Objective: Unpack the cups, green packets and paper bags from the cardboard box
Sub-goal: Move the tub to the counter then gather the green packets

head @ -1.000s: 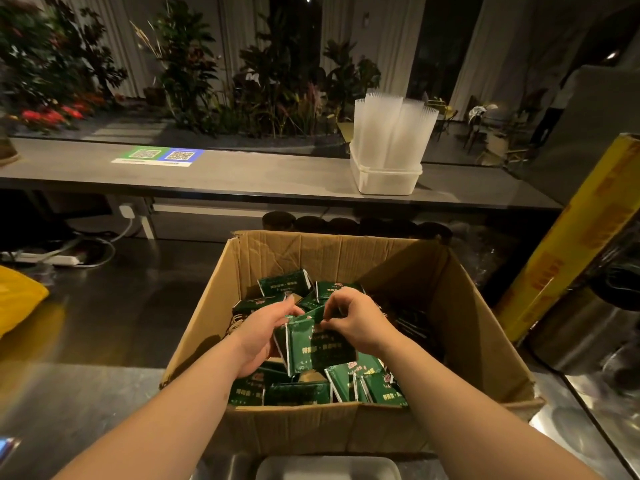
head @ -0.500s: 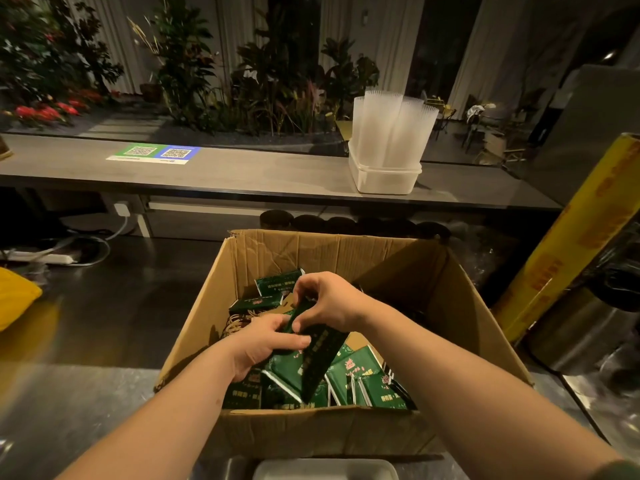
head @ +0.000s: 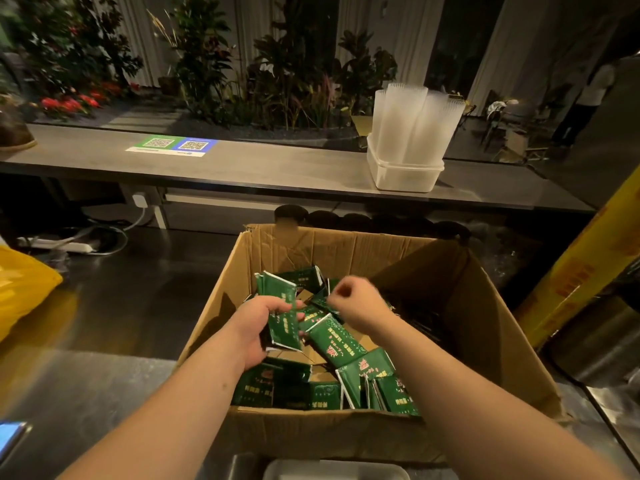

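**Left hand grips a bunch of green packets inside the box**

The open cardboard box [head: 346, 251] stands on the steel worktop [head: 104, 375], directly in front of the person. Both forearms reach into it from the near side.

The left hand [head: 258, 323] is curled round a small bunch of green packets [head: 282, 313], held upright on edge just above the pile, with the thumb across their front face. The right hand [head: 356, 303] hovers just beside it, over the middle of the box. Its fingers are curled in towards the palm, but it is motion-blurred, so whether it pinches anything cannot be told.

The loose green packets [head: 346, 341] lie jumbled across the left and near part of the box floor, some flat and some on edge against the near wall. The right part of the box is in deep shadow.

Behind the box runs a higher grey counter [head: 242, 164]. On it stands a white tub [head: 405, 174] holding stacks of clear plastic cups [head: 415, 123], and farther left lies a QR-code sheet [head: 173, 146]. A yellow bag [head: 20, 289] sits at the left edge of the worktop and a long yellow carton [head: 581, 271] leans at the right. Potted plants [head: 294, 71] line the background.
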### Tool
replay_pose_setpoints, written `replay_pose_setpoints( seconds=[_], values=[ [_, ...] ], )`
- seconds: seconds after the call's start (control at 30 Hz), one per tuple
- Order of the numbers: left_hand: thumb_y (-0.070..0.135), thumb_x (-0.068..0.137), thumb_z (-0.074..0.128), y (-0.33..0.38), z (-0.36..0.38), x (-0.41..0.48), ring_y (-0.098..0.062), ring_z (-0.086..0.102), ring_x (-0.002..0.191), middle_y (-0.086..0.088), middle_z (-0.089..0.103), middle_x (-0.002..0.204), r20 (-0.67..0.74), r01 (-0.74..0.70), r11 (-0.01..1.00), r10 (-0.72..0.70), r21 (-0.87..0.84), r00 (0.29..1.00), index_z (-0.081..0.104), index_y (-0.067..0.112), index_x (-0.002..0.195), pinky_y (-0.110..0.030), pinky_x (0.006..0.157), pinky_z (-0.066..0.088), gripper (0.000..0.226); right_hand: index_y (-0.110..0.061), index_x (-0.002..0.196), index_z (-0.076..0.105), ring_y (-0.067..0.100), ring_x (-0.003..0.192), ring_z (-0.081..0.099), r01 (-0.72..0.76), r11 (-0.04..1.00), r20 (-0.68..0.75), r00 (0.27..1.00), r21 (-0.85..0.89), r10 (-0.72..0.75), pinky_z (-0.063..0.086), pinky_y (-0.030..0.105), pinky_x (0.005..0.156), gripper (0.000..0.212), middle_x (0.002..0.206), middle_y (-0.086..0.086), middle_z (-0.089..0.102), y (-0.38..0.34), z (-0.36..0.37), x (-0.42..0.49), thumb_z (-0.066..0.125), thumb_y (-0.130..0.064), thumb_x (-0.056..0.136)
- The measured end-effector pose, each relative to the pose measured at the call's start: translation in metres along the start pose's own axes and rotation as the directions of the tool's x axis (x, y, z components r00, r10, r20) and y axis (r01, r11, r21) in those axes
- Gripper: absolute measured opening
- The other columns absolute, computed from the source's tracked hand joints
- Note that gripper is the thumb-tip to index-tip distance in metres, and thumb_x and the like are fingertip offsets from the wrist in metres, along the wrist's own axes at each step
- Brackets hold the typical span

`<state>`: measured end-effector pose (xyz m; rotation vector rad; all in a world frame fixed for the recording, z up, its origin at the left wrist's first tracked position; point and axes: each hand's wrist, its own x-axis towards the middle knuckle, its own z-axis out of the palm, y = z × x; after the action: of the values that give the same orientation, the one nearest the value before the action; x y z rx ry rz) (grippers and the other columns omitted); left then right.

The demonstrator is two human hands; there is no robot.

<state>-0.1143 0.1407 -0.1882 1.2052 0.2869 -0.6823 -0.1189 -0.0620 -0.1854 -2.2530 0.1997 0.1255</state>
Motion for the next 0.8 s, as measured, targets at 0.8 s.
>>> replay_pose_setpoints(
  seconds=[0.8],
  values=[
    [0.031,0.099,0.058,0.004,0.001,-0.001,-0.03,0.064,0.106,-0.016,0.063,0.115,-0.237,-0.255,0.918,0.186,-0.304,0.954,0.064,0.006,0.119,-0.047,0.084,0.052,0.033,-0.013,0.097,0.061,0.019,0.084,0.071,-0.152,0.953,0.11,0.986,0.26,0.128,0.059,0.033,0.069,0.005,0.097,0.009,0.072,0.059,0.007,0.003,0.063,-0.01,0.1]
  ],
)
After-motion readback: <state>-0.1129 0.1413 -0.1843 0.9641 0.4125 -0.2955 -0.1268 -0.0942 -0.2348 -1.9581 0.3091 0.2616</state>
